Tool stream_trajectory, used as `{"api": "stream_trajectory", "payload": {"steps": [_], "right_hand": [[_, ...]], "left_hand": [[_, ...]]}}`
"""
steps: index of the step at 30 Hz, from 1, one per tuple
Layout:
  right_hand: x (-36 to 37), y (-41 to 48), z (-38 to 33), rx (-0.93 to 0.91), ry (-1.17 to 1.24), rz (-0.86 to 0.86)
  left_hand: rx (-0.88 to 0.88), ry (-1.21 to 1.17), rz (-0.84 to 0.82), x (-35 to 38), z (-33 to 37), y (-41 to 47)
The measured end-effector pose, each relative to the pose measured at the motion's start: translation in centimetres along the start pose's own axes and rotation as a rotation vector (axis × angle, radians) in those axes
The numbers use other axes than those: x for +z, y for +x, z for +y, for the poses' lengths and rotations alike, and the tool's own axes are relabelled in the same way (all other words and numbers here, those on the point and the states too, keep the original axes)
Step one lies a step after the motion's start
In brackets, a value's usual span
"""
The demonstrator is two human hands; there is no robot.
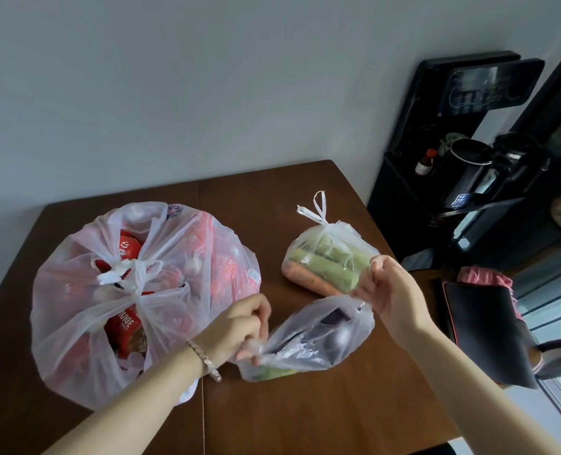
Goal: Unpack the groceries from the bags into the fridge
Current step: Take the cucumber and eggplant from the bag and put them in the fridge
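Observation:
A small clear plastic bag (308,339) with dark purple and green vegetables inside hangs just above the brown table (305,415), stretched between both hands. My left hand (239,326) pinches its left end. My right hand (387,290) pinches its right edge, raised higher. Left of them sits a large knotted white bag (134,300) full of red packets. Behind my right hand lies a tied clear bag (322,257) holding pale green stalks and a carrot. No fridge is in view.
A black water dispenser stand (453,178) with a kettle and a small bottle stands at the right, past the table's corner. A black chair seat (489,330) with a pink cloth lies beside the table's right edge. A grey wall runs behind.

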State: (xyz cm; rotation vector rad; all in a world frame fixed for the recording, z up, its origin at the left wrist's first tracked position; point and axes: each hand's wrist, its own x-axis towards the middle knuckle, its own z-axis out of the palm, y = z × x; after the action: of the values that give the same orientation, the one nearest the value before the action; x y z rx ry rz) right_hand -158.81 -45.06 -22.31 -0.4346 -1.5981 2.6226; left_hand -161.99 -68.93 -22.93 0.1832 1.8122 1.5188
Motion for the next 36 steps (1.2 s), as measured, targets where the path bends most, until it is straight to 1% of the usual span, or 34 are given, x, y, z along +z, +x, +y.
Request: {"api": "stream_trajectory", "payload": {"steps": [1, 2, 3, 5, 6, 7, 9, 10, 11, 12, 13, 15, 16, 17, 18, 19, 21, 23, 26, 28, 30, 32, 33, 34, 36], "right_hand": [[-0.4, 0.2, 0.3, -0.021, -0.231, 0.009], [-0.6, 0.1, 0.5, -0.055, -0.524, -0.026], [-0.6, 0.1, 0.6, -0.094, -0.832, -0.111], [0.1, -0.3, 0.8, -0.170, -1.351, -0.419], [0.4, -0.4, 1.1, -0.192, -1.567, -0.571], [0.5, -0.4, 1.4, -0.212, -1.746, -0.687], [0.2, -0.4, 1.9, -0.257, -2.031, -0.846], [-0.1, -0.5, 2.1, -0.398, -2.111, -0.903], [-0.6, -0.4, 2.2, -0.550, -2.132, -0.916], [-1.3, -0.3, 2.3, -0.629, -2.134, -0.893], [-2.1, -0.3, 2.3, -0.694, -2.085, -0.890], [-2.7, -0.2, 1.9, -0.754, -2.062, -0.957], [-3.0, -0.1, 2.0, -0.773, -2.079, -0.967], [-2.7, -0.1, 1.7, -0.736, -2.095, -0.979], [-2.3, -0.3, 1.6, -0.680, -2.118, -0.954], [-1.6, -0.5, 1.6, -0.611, -2.110, -0.911], [-0.6, -0.5, 2.0, -0.420, -2.100, -0.811], [0.2, -0.3, 2.4, -0.326, -2.168, -0.795], [1.3, 0.0, 2.2, -0.317, -2.198, -0.684], [1.8, 0.3, 1.9, -0.271, -2.220, -0.663], [1.9, 1.2, 1.9, -0.253, -2.272, -0.620], [1.3, 2.8, 2.4, -0.267, -2.311, -0.530], [0.6, 3.9, 2.8, -0.254, -2.350, -0.490], [0.0, 4.8, 2.9, -0.218, -2.391, -0.466], [-1.2, 6.0, 2.8, -0.118, -2.425, -0.463]], "left_hand": [[-0.034, 0.151, -0.032, 0.6, 0.4, -0.2], [-0.058, 0.352, -0.054, 1.3, 0.5, -0.3], [-0.077, 0.605, -0.049, 1.8, 0.4, -0.1], [-0.112, 1.107, -0.002, 2.7, 0.1, 0.5], [-0.037, 1.307, 0.030, 3.2, -0.5, 0.9], [0.083, 1.423, 0.061, 3.6, -1.0, 1.1], [0.371, 1.499, 0.086, 3.8, -2.0, 1.2], [0.500, 1.430, 0.115, 3.7, -2.3, 1.1], [0.582, 1.341, 0.114, 3.6, -2.4, 0.9], [0.642, 1.311, 0.188, 3.6, -2.5, 0.8], [0.611, 1.276, 0.246, 3.5, -2.7, 0.7], [0.359, 1.253, 0.387, 2.7, -2.3, 0.9], [0.288, 1.262, 0.425, 2.4, -2.8, 1.0], [0.288, 1.288, 0.409, 2.3, -3.1, 1.2], [0.269, 1.309, 0.355, 2.5, -3.2, 1.2], [0.261, 1.365, 0.360, 2.8, -3.4, 1.2], [0.278, 1.348, 0.440, 3.1, -3.7, 1.7], [0.283, 1.323, 0.507, 3.3, -3.6, 2.0], [0.311, 1.360, 0.600, 3.2, -3.5, 3.0], [0.257, 1.406, 0.594, 3.4, -2.7, 3.3], [0.189, 1.492, 0.598, 3.6, -2.7, 4.0], [0.086, 1.556, 0.653, 3.7, -2.6, 4.0], [0.030, 1.554, 0.648, 3.5, -2.6, 4.0], [-0.048, 1.543, 0.576, 3.2, -3.1, 4.0], [-0.277, 1.459, 0.377, 2.5, -3.9, 3.7]]}}
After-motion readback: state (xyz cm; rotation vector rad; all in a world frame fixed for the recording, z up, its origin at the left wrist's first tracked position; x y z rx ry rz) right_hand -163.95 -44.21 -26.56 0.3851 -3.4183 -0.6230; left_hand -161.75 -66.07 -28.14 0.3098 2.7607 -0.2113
